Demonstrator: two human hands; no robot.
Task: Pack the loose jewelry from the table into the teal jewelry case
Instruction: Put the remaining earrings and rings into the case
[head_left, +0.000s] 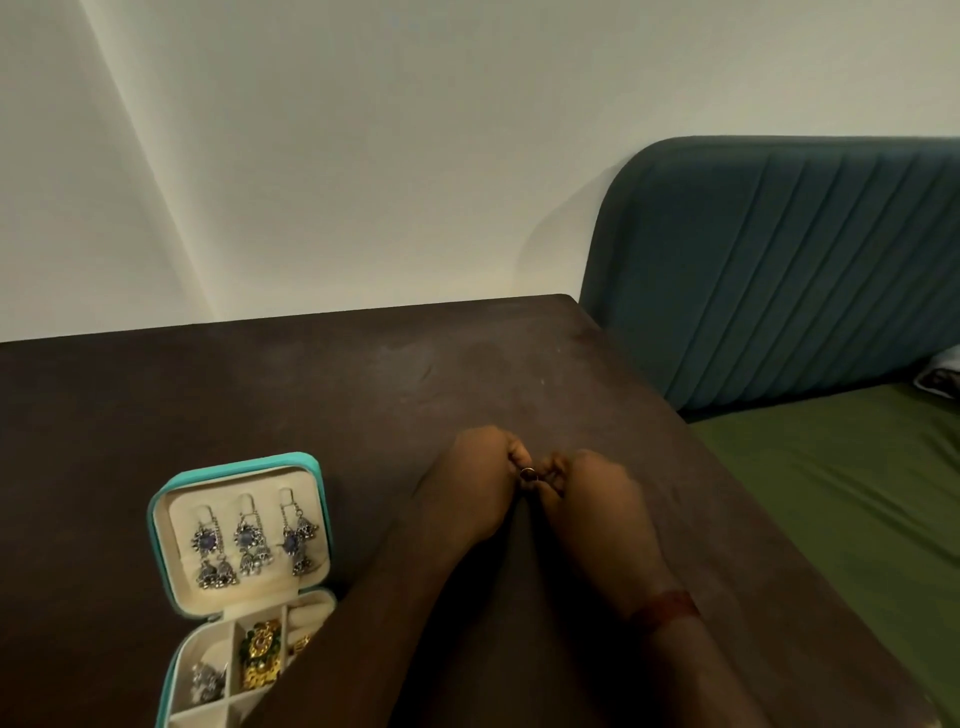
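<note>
The teal jewelry case (158, 519) lies open at the lower left of the dark table (322, 384). Its cream lid holds several silver earrings with blue stones (249, 540). The compartments below hold a gold and green piece (261, 652) and silver pieces (207, 682); my left forearm hides part of them. My left hand (462, 493) and my right hand (597, 514) meet at the table's middle, right of the case. Between their fingertips they pinch a small gold ring-like piece with a dark stone (528, 472).
A teal padded headboard (779, 260) and a green bedsheet (857, 493) lie past the table's right edge. A white wall stands behind the table. A red thread band (665, 608) is on my right wrist.
</note>
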